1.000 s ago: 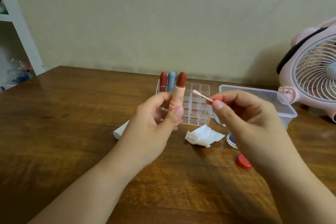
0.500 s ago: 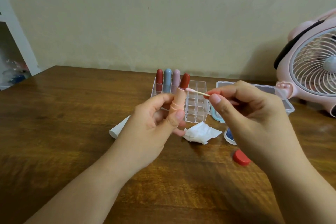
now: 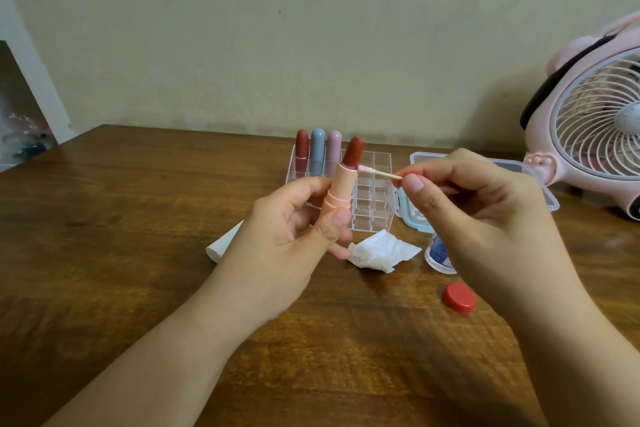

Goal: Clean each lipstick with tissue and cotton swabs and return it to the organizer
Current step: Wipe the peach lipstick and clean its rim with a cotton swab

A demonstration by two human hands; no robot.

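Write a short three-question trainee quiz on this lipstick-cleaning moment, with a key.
1. True or false: the cotton swab tip touches the open lipstick at its collar.
2. Which of the hands pinches the swab? A) left hand B) right hand
3. Fill in: ___ capped lipsticks stand in the clear organizer.

Key: 1 true; 2 B; 3 three.
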